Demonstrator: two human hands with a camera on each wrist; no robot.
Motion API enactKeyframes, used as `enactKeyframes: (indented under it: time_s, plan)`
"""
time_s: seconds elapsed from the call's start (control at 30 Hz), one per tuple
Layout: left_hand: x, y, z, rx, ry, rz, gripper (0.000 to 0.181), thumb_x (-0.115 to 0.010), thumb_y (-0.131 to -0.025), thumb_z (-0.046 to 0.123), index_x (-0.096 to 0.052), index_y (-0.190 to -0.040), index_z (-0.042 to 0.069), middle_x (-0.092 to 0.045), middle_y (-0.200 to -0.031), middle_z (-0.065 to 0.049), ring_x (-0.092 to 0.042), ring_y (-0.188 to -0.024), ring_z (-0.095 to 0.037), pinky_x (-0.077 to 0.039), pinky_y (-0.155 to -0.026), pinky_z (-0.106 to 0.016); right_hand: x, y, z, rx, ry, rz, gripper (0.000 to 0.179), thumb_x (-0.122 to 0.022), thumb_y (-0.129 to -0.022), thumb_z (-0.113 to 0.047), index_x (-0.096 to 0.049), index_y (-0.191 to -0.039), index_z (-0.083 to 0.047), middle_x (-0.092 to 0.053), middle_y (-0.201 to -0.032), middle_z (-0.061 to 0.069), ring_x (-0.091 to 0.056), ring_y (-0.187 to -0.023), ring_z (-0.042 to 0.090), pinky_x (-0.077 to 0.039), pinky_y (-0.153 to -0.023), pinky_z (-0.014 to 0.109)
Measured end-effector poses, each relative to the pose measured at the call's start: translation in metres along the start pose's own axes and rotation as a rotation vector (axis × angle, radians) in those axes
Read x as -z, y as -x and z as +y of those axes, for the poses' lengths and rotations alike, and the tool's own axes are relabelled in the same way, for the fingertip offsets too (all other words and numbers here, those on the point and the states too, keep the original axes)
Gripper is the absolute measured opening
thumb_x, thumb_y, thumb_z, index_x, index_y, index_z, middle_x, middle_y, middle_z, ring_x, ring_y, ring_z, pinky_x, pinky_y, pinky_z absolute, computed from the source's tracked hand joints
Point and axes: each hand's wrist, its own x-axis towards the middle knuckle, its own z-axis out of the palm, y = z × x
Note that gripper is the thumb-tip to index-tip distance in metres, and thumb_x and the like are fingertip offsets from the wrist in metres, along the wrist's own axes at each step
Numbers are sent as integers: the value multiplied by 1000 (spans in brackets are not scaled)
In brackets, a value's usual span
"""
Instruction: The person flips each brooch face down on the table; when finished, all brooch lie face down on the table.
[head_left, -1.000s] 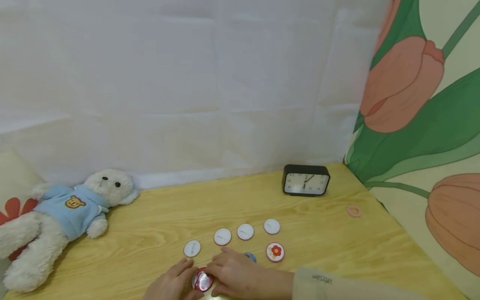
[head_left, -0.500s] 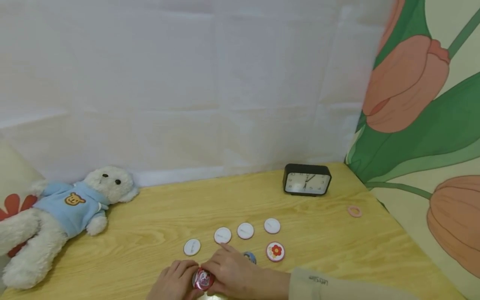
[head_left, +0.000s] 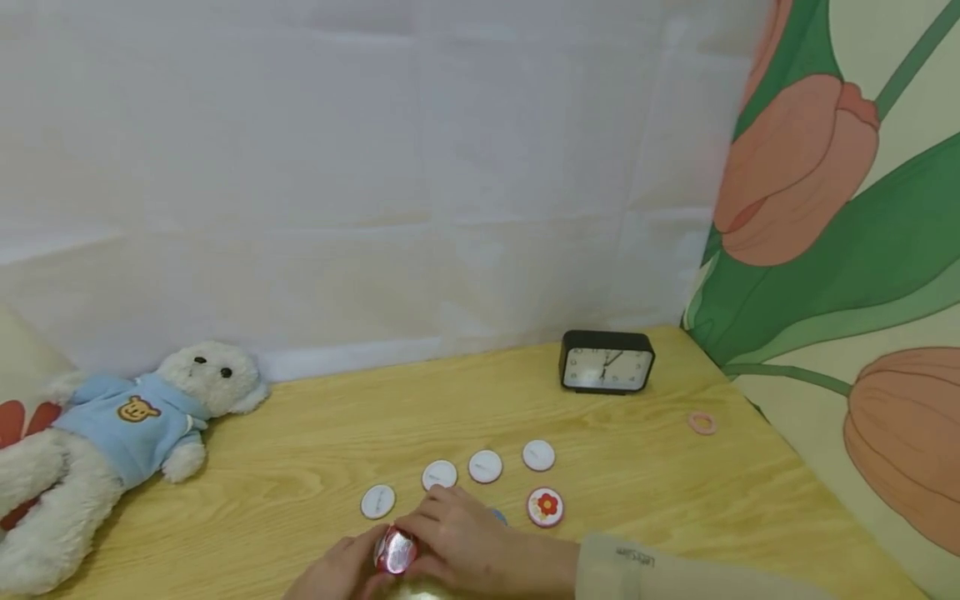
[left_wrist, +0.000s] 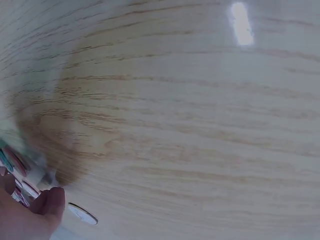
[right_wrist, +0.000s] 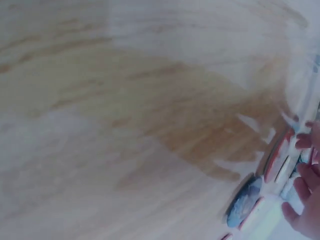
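Observation:
A shiny red pin badge [head_left: 395,550] sits between my two hands at the bottom of the head view, with glare over its face. My left hand [head_left: 336,572] pinches its left and lower edge. My right hand [head_left: 465,540] holds its right edge with the fingertips. Much of the left hand is cut off by the frame. Beyond the hands lie several white-backed badges [head_left: 377,502] with pins showing. Right of them is a white badge with a red flower [head_left: 545,507]. A blue badge [right_wrist: 245,201] lies by the right hand, mostly covered in the head view.
A black clock [head_left: 606,363] stands at the back right of the wooden table [head_left: 322,442], with a pink ring [head_left: 702,423] nearer its right edge. A white plush bear [head_left: 213,379] in a blue top lies at the left. White cloth [head_left: 337,183] hangs behind.
The red badge has moved slightly up and left between the hands, and its tilt has changed, so glare hides its face again. The right hand covers more of the blue badge.

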Motion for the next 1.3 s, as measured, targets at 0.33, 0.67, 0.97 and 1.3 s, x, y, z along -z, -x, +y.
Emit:
enactKeyframes:
  time_s: [0.33, 0.67, 0.97, 1.3]
  plan:
    - [13, -1, -1, -243, -12, 351, 52, -52, -97, 44, -55, -134, 8, -71, -102, -10, -68, -82, -14, -52, -72, -16, 12, -10, 9, 72, 15, 151, 44, -70, -89, -38, -66, -121, -9, -68, -109, -5, -55, -100, 10, -42, -95, 18]
    - [35, -8, 8, -151, -27, 310, 58, -80, -80, 22, -58, -127, -2, -72, -107, -10, -70, -84, -14, -54, -66, -19, 25, -23, 15, 154, -29, 299, 42, -74, -88, -30, -67, -120, -4, -70, -113, 0, -59, -99, 12, -43, -96, 15]
    - [48, -18, 16, -227, -3, 353, 53, -59, -94, 35, -56, -130, -5, -71, -109, -12, -70, -84, -18, -51, -70, -11, 38, -28, 19, 148, -53, 297, 43, -74, -88, -27, -65, -121, -1, -69, -115, 5, -60, -107, 15, -40, -99, 14]
    - [53, -22, 18, -235, 71, 388, 45, -76, -84, 12, -62, -121, -9, -73, -99, -13, -70, -73, -12, -52, -61, -11, 32, -27, 16, 134, -134, 270, 24, -61, -97, -12, -66, -118, -2, -70, -105, 2, -61, -97, 10, -43, -90, 9]
